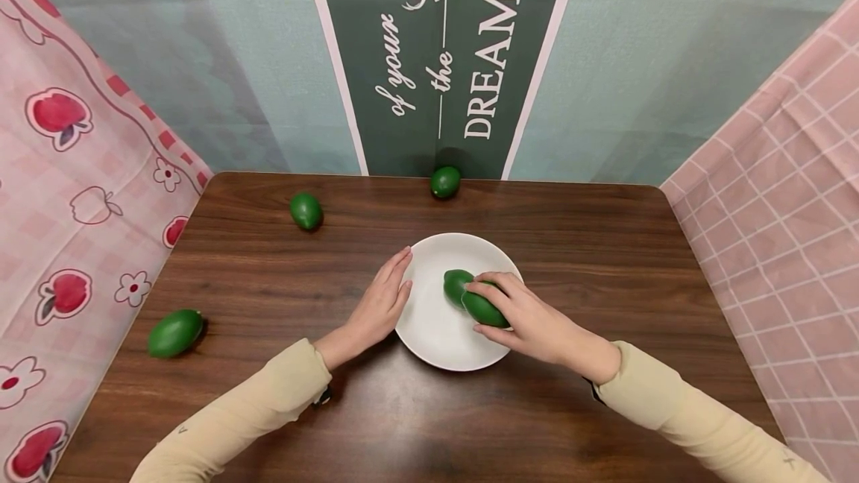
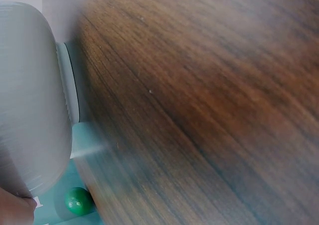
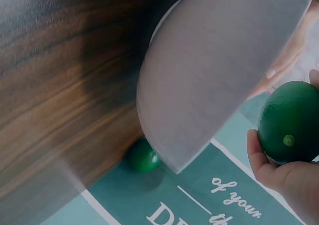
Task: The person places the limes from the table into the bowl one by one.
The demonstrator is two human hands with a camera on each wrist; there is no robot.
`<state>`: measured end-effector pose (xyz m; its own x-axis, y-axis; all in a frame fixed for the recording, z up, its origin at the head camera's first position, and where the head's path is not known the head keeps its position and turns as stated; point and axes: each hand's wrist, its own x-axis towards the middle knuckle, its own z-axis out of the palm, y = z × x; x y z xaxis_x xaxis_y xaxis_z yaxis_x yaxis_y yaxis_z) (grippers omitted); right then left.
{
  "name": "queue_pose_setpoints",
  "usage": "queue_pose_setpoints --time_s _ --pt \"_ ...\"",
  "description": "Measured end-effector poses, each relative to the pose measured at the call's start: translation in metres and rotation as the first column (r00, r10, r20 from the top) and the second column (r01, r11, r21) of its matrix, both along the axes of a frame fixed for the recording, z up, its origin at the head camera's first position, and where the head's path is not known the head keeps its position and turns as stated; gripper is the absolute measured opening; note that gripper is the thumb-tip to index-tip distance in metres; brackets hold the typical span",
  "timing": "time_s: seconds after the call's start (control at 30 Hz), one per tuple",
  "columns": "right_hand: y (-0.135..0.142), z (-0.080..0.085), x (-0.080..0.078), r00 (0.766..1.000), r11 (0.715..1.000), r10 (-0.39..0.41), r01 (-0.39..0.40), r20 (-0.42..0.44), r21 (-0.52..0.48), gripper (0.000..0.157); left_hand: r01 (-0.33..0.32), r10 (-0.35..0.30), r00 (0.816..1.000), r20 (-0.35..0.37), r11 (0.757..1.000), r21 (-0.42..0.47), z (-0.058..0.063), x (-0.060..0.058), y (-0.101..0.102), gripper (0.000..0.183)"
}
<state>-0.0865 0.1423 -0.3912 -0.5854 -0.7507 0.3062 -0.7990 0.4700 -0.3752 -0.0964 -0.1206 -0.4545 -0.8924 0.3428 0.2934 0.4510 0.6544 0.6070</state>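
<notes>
A white bowl [image 1: 429, 334] stands on the wooden table, with one green lime [image 1: 454, 286] lying inside it. My right hand [image 1: 537, 323] grips a second lime [image 1: 486, 308] above the right part of the bowl; the held fruit partly covers the first one in the head view. From the right wrist, fingers and thumb curve round the held lime [image 3: 289, 122], which shows higher than the bowl's rim. Fingers extended, my left hand [image 1: 376, 304] rests along the bowl's left rim. In the left wrist view the bowl's outer wall [image 2: 30, 95] hides most of that hand.
Three more limes lie about the table: one at the back edge [image 1: 446, 182], one at the back left [image 1: 306, 211], and a larger one [image 1: 176, 333] at the far left. A blue-green curtain [image 1: 268, 58] hangs behind, with pink patterned cloths [image 1: 792, 192] at the sides.
</notes>
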Motion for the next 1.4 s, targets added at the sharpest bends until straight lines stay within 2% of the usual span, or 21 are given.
queue_pose_setpoints --time_s 0.2,0.63,0.93,1.4 --pt "-0.002 -0.008 0.002 0.999 1.000 0.026 -0.026 -0.025 -0.014 0.049 -0.003 0.003 1.000 0.003 1.000 -0.001 0.001 0.000 0.000 0.045" --pt "-0.007 -0.016 0.006 1.000 1.000 0.021 -0.021 0.001 0.001 0.049 -0.002 0.003 0.999 -0.048 1.000 0.019 -0.001 -0.001 0.000 0.043" --pt "-0.009 -0.021 0.008 0.999 1.000 0.031 -0.031 0.016 -0.005 0.049 -0.002 0.002 1.000 -0.015 1.000 0.011 -0.002 0.000 0.000 0.044" --pt "-0.008 -0.021 0.005 0.999 0.999 0.028 -0.030 -0.045 -0.031 0.035 0.002 -0.002 1.000 -0.008 0.999 0.033 0.001 0.000 0.000 0.044"
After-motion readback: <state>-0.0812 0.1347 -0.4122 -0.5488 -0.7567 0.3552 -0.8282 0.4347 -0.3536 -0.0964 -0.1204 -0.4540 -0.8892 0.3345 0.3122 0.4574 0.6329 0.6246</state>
